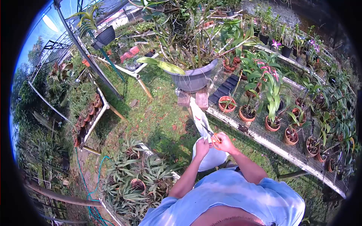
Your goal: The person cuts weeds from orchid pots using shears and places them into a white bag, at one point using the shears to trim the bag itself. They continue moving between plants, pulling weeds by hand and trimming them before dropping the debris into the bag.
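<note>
In front of my body, my right hand (pixel 225 143) is closed around the orange handles of a pair of scissors (pixel 215 140). Their dark blades point up and away, over a long white sheet or sack (pixel 199 116) with small red marks. My left hand (pixel 203 147) is closed beside the scissors, apparently pinching the white material, though its fingertips are partly hidden. The upper end of the white material reaches the wooden blocks (pixel 201 98) under a large grey pot (pixel 194 80). A leafy plant with many stems grows in that pot.
To the right runs a mesh bench (pixel 256 137) with several potted plants in clay pots (pixel 227 104). A planter of strappy leaves (pixel 139 177) stands low at left, near a green hose (pixel 90 188). Behind it is a rack of pots (pixel 88 118). Grass (pixel 151 116) covers the ground.
</note>
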A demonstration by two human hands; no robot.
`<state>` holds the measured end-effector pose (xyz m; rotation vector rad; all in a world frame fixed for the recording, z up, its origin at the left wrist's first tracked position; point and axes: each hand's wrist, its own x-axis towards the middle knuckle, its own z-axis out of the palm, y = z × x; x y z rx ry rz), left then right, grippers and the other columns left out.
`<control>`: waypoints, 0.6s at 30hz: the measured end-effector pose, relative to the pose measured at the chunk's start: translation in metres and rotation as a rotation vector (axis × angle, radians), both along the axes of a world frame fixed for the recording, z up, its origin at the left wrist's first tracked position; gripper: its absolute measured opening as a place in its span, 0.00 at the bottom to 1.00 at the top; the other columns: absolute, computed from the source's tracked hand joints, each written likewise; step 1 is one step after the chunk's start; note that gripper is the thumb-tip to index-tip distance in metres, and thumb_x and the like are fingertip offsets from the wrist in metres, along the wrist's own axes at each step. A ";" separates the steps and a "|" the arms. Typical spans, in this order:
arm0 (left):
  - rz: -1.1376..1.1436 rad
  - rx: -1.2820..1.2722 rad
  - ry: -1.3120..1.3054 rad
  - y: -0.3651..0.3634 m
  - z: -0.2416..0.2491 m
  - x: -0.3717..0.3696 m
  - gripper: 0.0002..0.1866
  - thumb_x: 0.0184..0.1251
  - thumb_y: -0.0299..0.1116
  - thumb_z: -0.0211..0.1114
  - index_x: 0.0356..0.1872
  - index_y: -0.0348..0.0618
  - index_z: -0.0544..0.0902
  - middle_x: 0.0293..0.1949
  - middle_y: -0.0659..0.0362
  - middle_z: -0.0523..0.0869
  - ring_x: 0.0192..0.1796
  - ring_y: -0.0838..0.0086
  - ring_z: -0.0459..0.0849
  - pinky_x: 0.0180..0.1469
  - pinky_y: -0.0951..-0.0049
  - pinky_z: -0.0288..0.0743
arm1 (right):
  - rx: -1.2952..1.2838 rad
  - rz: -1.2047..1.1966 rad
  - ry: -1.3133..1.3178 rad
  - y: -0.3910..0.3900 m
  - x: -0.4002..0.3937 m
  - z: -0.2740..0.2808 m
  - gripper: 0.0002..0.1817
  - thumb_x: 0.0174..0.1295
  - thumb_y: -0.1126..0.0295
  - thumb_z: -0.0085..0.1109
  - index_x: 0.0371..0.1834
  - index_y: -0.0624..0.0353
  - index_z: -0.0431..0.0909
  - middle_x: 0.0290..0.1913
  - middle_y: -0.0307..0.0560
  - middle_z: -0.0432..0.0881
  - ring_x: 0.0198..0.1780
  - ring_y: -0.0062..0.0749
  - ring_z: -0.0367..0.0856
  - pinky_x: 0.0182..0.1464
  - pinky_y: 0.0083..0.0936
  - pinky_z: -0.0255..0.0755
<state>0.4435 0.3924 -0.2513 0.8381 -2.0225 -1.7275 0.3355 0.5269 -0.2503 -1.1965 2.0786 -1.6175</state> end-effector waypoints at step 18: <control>-0.092 -0.072 0.045 0.102 0.002 -0.029 0.14 0.80 0.26 0.50 0.40 0.20 0.78 0.35 0.45 0.88 0.38 0.59 0.94 0.38 0.65 0.89 | 0.012 0.148 -0.059 0.107 -0.042 -0.016 0.18 0.53 0.74 0.67 0.50 0.56 0.85 0.45 0.49 0.83 0.51 0.43 0.81 0.57 0.35 0.75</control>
